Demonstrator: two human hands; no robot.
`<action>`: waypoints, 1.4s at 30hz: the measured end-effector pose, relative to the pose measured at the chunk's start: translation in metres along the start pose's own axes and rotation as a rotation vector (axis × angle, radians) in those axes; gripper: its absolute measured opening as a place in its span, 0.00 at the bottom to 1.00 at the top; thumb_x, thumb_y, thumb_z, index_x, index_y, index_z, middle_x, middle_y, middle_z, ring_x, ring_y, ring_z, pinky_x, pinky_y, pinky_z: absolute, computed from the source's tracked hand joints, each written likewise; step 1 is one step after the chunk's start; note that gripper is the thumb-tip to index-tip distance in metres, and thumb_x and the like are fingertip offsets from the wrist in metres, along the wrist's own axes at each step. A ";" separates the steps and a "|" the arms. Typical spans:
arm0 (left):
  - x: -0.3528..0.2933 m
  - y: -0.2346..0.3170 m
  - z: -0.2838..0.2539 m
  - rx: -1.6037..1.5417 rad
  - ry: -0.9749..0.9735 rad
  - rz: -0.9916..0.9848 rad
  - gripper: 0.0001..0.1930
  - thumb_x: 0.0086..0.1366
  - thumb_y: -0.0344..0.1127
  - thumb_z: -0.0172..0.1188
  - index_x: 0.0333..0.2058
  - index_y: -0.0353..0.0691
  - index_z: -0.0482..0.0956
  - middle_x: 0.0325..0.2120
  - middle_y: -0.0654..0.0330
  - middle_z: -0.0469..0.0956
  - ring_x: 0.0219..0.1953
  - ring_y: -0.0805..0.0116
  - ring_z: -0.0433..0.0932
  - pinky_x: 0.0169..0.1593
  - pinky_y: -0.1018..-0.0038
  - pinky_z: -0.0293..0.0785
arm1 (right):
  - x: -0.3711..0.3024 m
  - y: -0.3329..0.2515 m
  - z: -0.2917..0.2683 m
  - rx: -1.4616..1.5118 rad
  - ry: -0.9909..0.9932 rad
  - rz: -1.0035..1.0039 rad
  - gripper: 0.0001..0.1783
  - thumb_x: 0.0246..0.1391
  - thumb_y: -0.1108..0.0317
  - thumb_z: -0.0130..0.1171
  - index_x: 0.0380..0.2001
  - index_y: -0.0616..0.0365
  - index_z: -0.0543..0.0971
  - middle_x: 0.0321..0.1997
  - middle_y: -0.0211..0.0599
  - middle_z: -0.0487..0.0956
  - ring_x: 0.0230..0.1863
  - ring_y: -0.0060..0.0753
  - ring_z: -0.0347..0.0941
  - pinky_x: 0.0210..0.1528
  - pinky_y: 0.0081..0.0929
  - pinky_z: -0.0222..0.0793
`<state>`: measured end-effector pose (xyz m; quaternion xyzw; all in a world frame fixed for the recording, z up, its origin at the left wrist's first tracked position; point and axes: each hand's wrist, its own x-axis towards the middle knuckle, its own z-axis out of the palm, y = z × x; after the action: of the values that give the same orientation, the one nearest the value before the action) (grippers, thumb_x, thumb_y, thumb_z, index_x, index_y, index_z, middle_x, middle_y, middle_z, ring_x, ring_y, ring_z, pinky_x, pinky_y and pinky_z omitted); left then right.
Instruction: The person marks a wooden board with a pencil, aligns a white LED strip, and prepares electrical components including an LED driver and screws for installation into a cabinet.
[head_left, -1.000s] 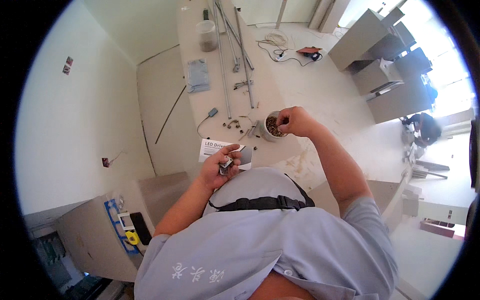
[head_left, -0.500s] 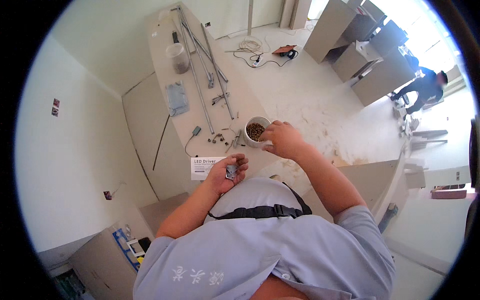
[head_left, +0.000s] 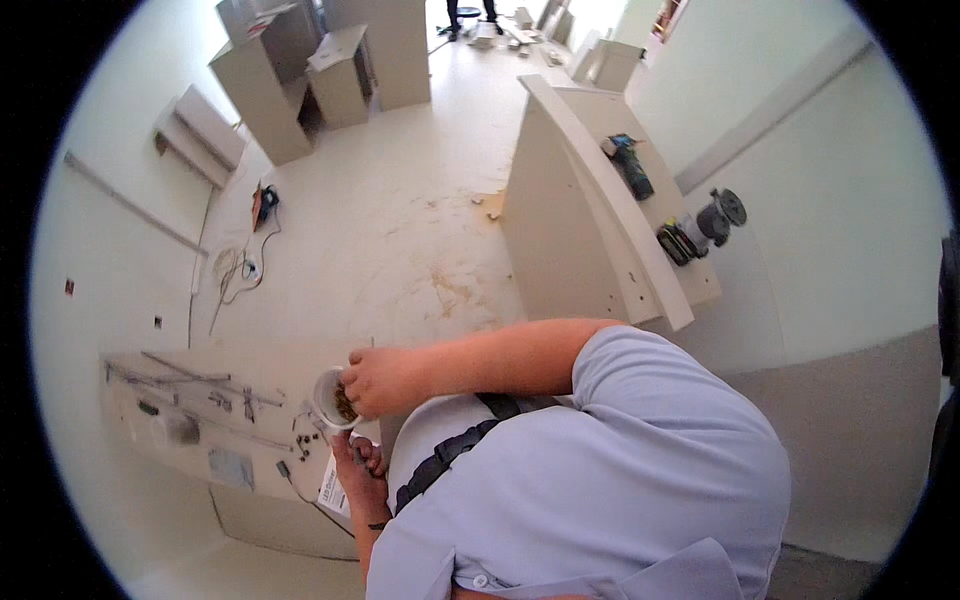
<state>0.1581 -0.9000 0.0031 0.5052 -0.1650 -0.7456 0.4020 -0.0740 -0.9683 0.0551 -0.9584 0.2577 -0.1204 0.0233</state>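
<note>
A white round tub [head_left: 326, 404] holds many small brass-coloured fittings and stands at the table's near right end. My right hand [head_left: 385, 382] is bent over the tub's right rim, its fingers curled at the opening; the thumb is hidden. Just below the tub, my left hand [head_left: 364, 464] is closed around small grey metal pieces, mostly covered by the fingers. Beside it lies a white printed box [head_left: 333, 488]. Several small dark fittings [head_left: 305, 437] are scattered left of the tub.
Metal rods [head_left: 180, 380], a grey packet [head_left: 231, 467] and a clear container [head_left: 183, 430] lie along the table [head_left: 290, 370]. At right, a panel cabinet [head_left: 560, 220] bears a cordless drill [head_left: 632, 168] and another power tool [head_left: 700, 232]. Cables [head_left: 232, 268] trail on the floor; a person [head_left: 470, 18] stands far off.
My view has swung to the right, so the table now sits at lower left and the cabinet with power tools has come into view. Both hands stay close to the tub.
</note>
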 end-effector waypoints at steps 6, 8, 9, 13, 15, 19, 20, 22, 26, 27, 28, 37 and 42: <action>0.001 -0.028 0.017 0.489 -0.100 0.048 0.08 0.67 0.41 0.56 0.40 0.45 0.72 0.23 0.68 0.69 0.19 0.78 0.65 0.19 0.77 0.58 | -0.055 -0.038 -0.007 -0.033 -0.082 -0.036 0.08 0.46 0.59 0.63 0.31 0.46 0.84 0.40 0.23 0.82 0.49 0.31 0.75 0.49 0.39 0.67; -0.006 -0.047 0.030 0.575 -0.057 0.058 0.09 0.63 0.33 0.55 0.42 0.43 0.73 0.24 0.67 0.70 0.19 0.77 0.65 0.19 0.76 0.59 | -0.075 -0.039 -0.010 0.038 -0.071 -0.088 0.08 0.46 0.60 0.64 0.31 0.47 0.84 0.40 0.26 0.82 0.51 0.33 0.76 0.51 0.41 0.68; -0.014 -0.055 0.039 0.612 -0.030 0.052 0.11 0.61 0.30 0.54 0.43 0.42 0.73 0.24 0.66 0.70 0.18 0.76 0.65 0.19 0.75 0.59 | -0.089 -0.036 -0.013 0.158 0.060 -0.083 0.08 0.46 0.60 0.64 0.31 0.48 0.84 0.41 0.28 0.82 0.52 0.35 0.76 0.53 0.42 0.68; -0.054 -0.114 0.040 0.502 0.071 -0.017 0.14 0.57 0.26 0.52 0.44 0.40 0.73 0.24 0.64 0.69 0.19 0.73 0.66 0.21 0.74 0.60 | -0.185 0.062 -0.030 0.230 0.428 0.297 0.16 0.53 0.57 0.66 0.43 0.51 0.83 0.60 0.40 0.77 0.63 0.46 0.70 0.65 0.45 0.66; -0.077 -0.149 0.053 0.425 0.140 -0.096 0.14 0.57 0.26 0.53 0.44 0.40 0.71 0.23 0.64 0.67 0.20 0.72 0.66 0.21 0.73 0.62 | -0.303 0.160 -0.021 0.057 0.693 0.881 0.30 0.52 0.49 0.70 0.55 0.51 0.79 0.62 0.45 0.75 0.66 0.49 0.67 0.68 0.46 0.63; -0.123 -0.266 -0.040 0.700 0.189 -0.048 0.17 0.58 0.27 0.53 0.48 0.38 0.73 0.29 0.59 0.75 0.26 0.66 0.75 0.27 0.68 0.70 | -0.435 0.214 -0.086 -0.231 0.265 1.844 0.39 0.53 0.44 0.67 0.60 0.59 0.73 0.66 0.51 0.71 0.68 0.54 0.66 0.66 0.47 0.67; -0.136 -0.296 -0.065 0.838 0.174 -0.033 0.18 0.58 0.28 0.54 0.49 0.37 0.74 0.32 0.57 0.78 0.29 0.63 0.78 0.30 0.66 0.74 | -0.484 0.228 -0.072 -0.357 0.346 1.894 0.36 0.53 0.45 0.67 0.58 0.58 0.75 0.65 0.50 0.74 0.66 0.53 0.70 0.66 0.47 0.67; -0.155 -0.355 -0.120 0.941 0.177 -0.045 0.21 0.58 0.28 0.54 0.53 0.35 0.75 0.36 0.55 0.81 0.35 0.59 0.80 0.37 0.63 0.76 | -0.565 0.264 -0.058 -0.189 0.282 2.135 0.39 0.52 0.39 0.64 0.56 0.60 0.78 0.62 0.52 0.77 0.63 0.55 0.73 0.65 0.47 0.67; -0.226 -0.327 -0.021 0.753 0.482 -0.440 0.20 0.64 0.34 0.53 0.54 0.36 0.79 0.39 0.52 0.83 0.40 0.59 0.81 0.43 0.61 0.77 | -0.669 0.302 -0.034 0.356 0.293 1.946 0.30 0.58 0.54 0.59 0.57 0.64 0.77 0.59 0.50 0.79 0.57 0.48 0.77 0.56 0.45 0.73; -0.242 -0.381 -0.058 0.731 0.530 -0.339 0.19 0.66 0.36 0.54 0.52 0.35 0.80 0.38 0.52 0.83 0.38 0.61 0.81 0.41 0.63 0.77 | -0.666 0.322 -0.028 0.356 0.286 1.892 0.29 0.58 0.55 0.59 0.57 0.64 0.77 0.59 0.50 0.79 0.57 0.48 0.77 0.56 0.45 0.73; -0.242 -0.366 -0.037 0.746 0.615 -0.562 0.17 0.66 0.35 0.53 0.50 0.34 0.80 0.38 0.52 0.83 0.40 0.61 0.81 0.43 0.61 0.77 | -0.668 0.341 -0.036 0.329 0.305 1.861 0.29 0.58 0.55 0.59 0.57 0.63 0.76 0.58 0.49 0.79 0.56 0.48 0.77 0.56 0.45 0.73; -0.286 -0.447 -0.009 0.335 0.767 -0.282 0.19 0.59 0.34 0.53 0.48 0.38 0.80 0.31 0.52 0.80 0.24 0.62 0.76 0.26 0.61 0.73 | -0.534 0.377 -0.052 0.350 0.656 1.567 0.28 0.58 0.57 0.59 0.59 0.61 0.76 0.56 0.47 0.80 0.54 0.46 0.77 0.55 0.43 0.74; -0.299 -0.502 -0.028 0.596 0.762 0.054 0.19 0.58 0.33 0.54 0.48 0.39 0.80 0.33 0.50 0.83 0.32 0.58 0.80 0.37 0.60 0.76 | -0.409 0.282 -0.109 0.544 1.092 1.127 0.28 0.58 0.59 0.60 0.59 0.60 0.75 0.55 0.45 0.80 0.53 0.45 0.77 0.55 0.42 0.74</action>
<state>0.0160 -0.3539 -0.1506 0.8310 -0.2254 -0.4172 0.2906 -0.5813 -1.0059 0.0416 -0.4534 0.6362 -0.5970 0.1826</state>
